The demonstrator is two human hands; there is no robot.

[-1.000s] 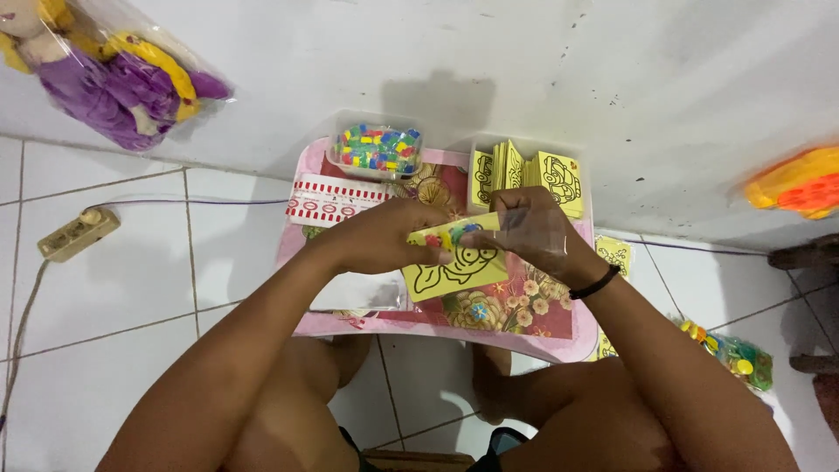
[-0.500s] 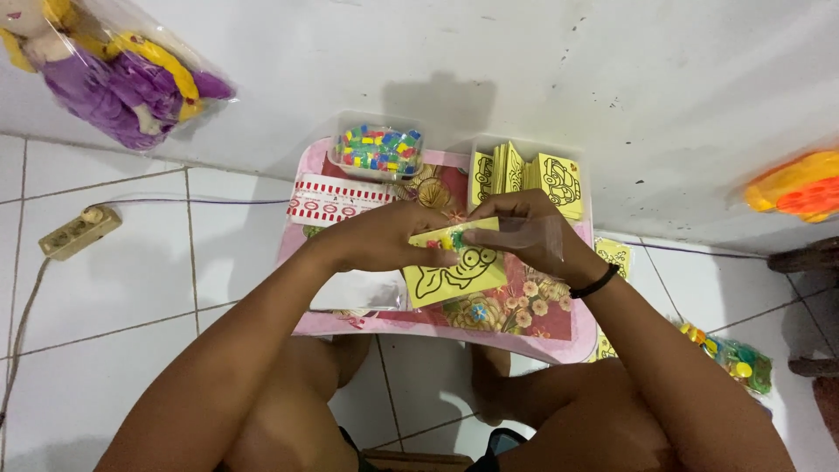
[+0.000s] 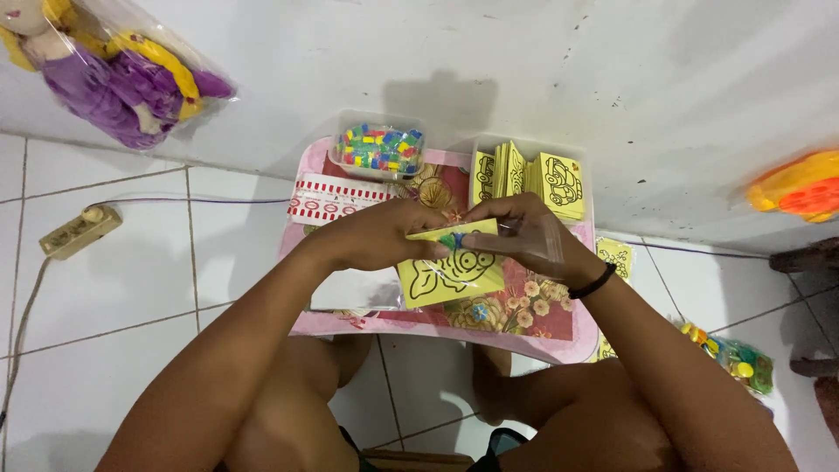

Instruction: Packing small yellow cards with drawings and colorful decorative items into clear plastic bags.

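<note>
Pink low table [image 3: 559, 336], yellow fish card [image 3: 450, 275] flat, long axis left-right, both hands' fingers [image 3: 437, 249] pinching its top edge

Even, fairly bright indoor light from above; soft shadows on the white wall [image 3: 524, 79]; sharp centre, slight wide-angle stretch at edges.

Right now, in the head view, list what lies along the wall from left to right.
Bagged purple doll → beige power strip → clear tub of coloured beads → clear box of yellow cards → orange toy.
</note>
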